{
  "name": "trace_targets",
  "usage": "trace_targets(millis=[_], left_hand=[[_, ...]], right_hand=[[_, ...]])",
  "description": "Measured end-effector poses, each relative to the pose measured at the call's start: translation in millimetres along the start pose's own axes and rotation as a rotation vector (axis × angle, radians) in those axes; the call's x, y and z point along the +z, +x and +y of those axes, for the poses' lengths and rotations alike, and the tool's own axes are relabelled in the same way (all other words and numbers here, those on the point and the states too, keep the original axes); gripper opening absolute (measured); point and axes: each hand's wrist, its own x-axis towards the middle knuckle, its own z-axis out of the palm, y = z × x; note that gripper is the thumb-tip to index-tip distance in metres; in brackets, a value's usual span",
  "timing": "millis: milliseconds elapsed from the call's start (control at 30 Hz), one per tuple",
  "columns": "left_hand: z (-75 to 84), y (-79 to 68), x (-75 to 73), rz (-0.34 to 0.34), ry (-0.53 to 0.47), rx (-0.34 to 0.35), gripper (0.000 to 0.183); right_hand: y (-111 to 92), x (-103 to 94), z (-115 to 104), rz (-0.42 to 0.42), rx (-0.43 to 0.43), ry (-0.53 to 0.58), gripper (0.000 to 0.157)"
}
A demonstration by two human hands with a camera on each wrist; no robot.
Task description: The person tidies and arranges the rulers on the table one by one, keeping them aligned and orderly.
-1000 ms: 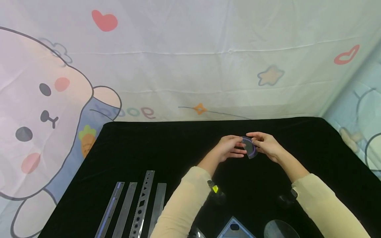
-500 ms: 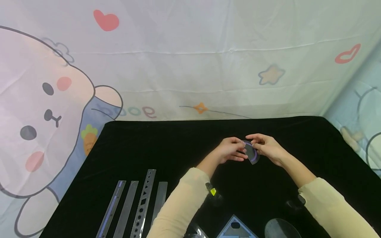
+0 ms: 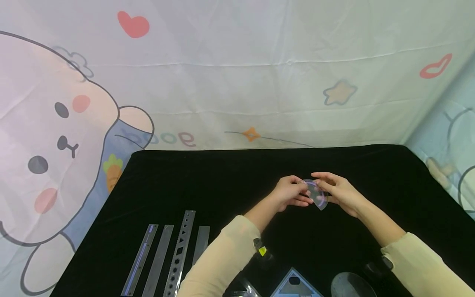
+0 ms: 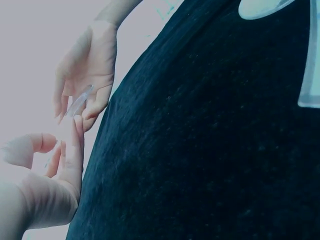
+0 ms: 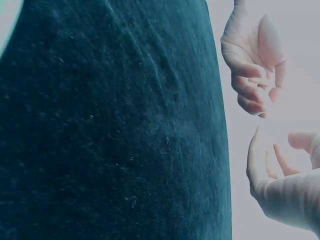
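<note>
A clear semicircular protractor [image 3: 316,195] with a purple band is held up above the black cloth. My left hand [image 3: 291,192] pinches its left edge between thumb and fingers. On the other side my right hand [image 3: 340,194] has its index finger stretched out and its other fingertips against or just behind the clear plastic. In the right wrist view the thumb and fingers of the right hand [image 5: 285,175] stand apart, and the protractor is washed out by glare. Its thin edge [image 4: 80,100] shows between both hands in the left wrist view.
Several straight rulers [image 3: 159,260] lie side by side at the left, one with cut-out shapes [image 3: 179,251]. Nearer the front are a blue-edged set square [image 3: 294,288], a clear rounded piece [image 3: 350,284] and another clear piece [image 3: 248,288] partly behind the left sleeve.
Both hands have come slightly nearer and to the right with the protractor. It has tilted and now catches more light. The right fingers have loosened and spread.
</note>
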Motion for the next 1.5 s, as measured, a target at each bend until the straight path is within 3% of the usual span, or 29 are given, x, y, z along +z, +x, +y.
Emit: trace_targets(millis=[167, 367, 667, 1133, 1300, 1500], left_hand=[[0.9, -7.6, 2.1, 0.030, -0.043, 0.008, 0.010], [0.6, -13.4, 3.4, 0.062, -0.090, 0.007, 0.012], [-0.4, -23.1, 9.8, -0.017, -0.090, 0.018, 0.016], [-2.9, -25.6, 13.1, -0.094, 0.095, 0.028, 0.008], [-4.3, -27.9, 18.6, -0.130, 0.205, 0.019, 0.009], [-8.4, -28.8, 27.2, -0.167, 0.263, 0.025, 0.010]], right_hand=[[-9, 1.0, 1, -0.016, 0.038, 0.032, 0.062], [-17, 2.8, 1, 0.010, 0.049, 0.051, 0.057], [-30, -2.5, 1, 0.036, 0.084, -0.010, 0.050], [-51, -10.4, 7, 0.030, 0.108, -0.144, 0.044], [-58, -12.1, 7, 0.018, 0.100, -0.186, 0.040], [-63, -13.8, 9, 0.009, 0.088, -0.251, 0.036]])
